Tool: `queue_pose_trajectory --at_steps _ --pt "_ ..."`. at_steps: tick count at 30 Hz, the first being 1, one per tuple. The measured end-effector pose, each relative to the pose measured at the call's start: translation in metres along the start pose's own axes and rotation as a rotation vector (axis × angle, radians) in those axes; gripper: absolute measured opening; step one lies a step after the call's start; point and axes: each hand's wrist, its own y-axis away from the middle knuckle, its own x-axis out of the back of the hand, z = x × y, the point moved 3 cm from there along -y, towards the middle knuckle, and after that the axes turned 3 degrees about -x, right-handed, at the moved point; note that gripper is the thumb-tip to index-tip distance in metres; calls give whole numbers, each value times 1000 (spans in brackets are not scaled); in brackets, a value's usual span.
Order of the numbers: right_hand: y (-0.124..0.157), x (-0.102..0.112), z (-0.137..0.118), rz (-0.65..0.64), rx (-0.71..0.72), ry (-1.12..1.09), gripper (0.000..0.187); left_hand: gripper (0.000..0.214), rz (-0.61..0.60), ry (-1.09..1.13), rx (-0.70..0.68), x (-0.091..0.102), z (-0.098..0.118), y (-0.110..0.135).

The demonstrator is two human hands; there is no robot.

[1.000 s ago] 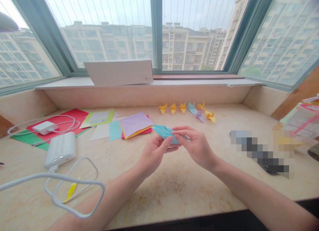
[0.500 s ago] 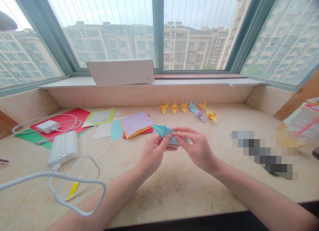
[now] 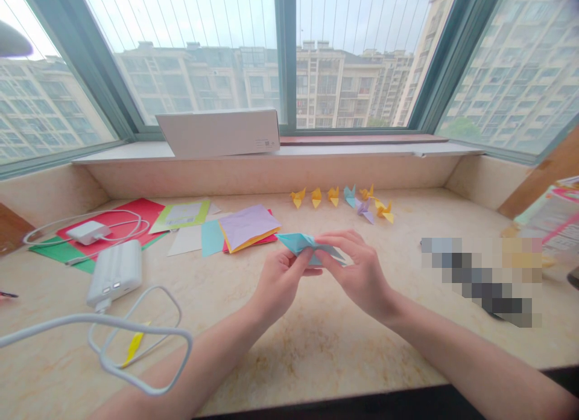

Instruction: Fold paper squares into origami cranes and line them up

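A light-blue folded paper [image 3: 296,242] is held between both hands above the middle of the counter. My left hand [image 3: 283,278] pinches its left part, thumb on the near side. My right hand [image 3: 355,266] grips the right part, thumb and fingers closed on it, and narrow paper points stick out to the right under the fingers. The inner folds are partly hidden by the fingers. Behind the hands stand several small folded paper cranes, among them a yellow crane [image 3: 298,197], a blue crane [image 3: 350,195] and a purple crane [image 3: 365,209].
To the left lie a purple paper sheet [image 3: 249,227] on other coloured sheets, a red sheet [image 3: 136,221], a white power bank [image 3: 115,272] and a looped white cable [image 3: 149,329]. A white box [image 3: 221,133] leans by the window. A blurred dark object [image 3: 479,284] lies right.
The right fingers have shifted slightly on the folded paper, and more of its narrow points shows at the right. The left hand keeps its hold with little movement.
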Motion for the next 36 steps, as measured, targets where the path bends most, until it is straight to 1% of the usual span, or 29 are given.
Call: queue_pose_trajectory --at_steps 4,8,13,17,22,25,28,31,34,36 --pt "0 1 1 17 -48 -8 14 28 -5 -29 -18 -2 2 1" --pt "-1 1 3 36 -78 20 10 29 -24 -34 -25 -3 -1 3" --pt "-1 1 0 13 -65 69 9 34 -22 -30 -20 -4 -3 3" --pt "1 0 -3 -17 -9 101 8 32 0 -27 -30 -4 -3 3" --pt "3 -3 -2 -28 51 149 9 34 -15 47 -10 -7 -3 5" --pt "4 -2 -2 -22 140 152 10 37 -15 102 21 -7 -5 5" --pt "5 -1 -2 -47 236 175 12 33 -18 186 41 -4 -9 4" --pt "4 0 -1 -69 272 215 16 31 -34 274 44 -1 -13 3" --pt "3 1 0 -85 305 248 17 40 -66 335 31 0 -14 3" --pt "3 1 0 -108 334 260 18 45 -73 327 28 -1 -13 2"
